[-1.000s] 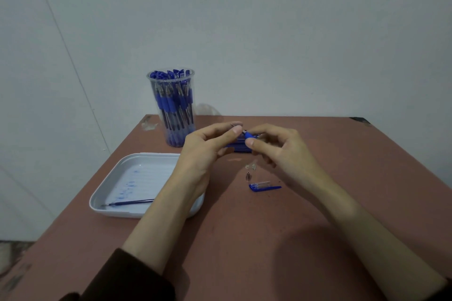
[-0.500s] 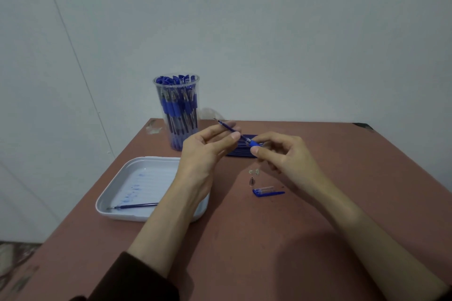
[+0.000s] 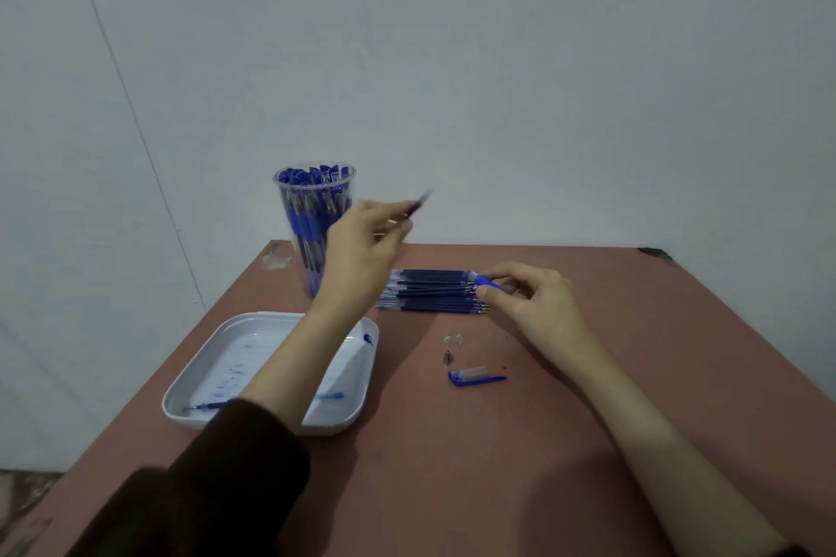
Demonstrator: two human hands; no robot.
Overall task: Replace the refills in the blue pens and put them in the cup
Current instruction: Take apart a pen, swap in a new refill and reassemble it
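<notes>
My left hand (image 3: 362, 249) is raised above the table and pinches a thin dark refill (image 3: 418, 204), whose blurred tip points up and right. My right hand (image 3: 529, 298) holds a blue pen barrel (image 3: 486, 280) low over the table, at the right end of a row of several dark blue refills (image 3: 434, 290). A clear plastic cup (image 3: 312, 231) full of blue pens stands at the back left, partly behind my left hand. A blue pen cap (image 3: 475, 377), a small metal tip (image 3: 447, 358) and tiny clear bits (image 3: 453, 338) lie on the table.
A white tray (image 3: 357, 403) stained with blue ink sits at the front left under my left forearm, with one used refill (image 3: 203, 407) in it. The brown table (image 3: 452, 466) ends at a pale wall behind.
My left hand has drawn the refill out of the barrel and lifted it up and left. My right hand has moved right and down with the barrel, uncovering the row of refills.
</notes>
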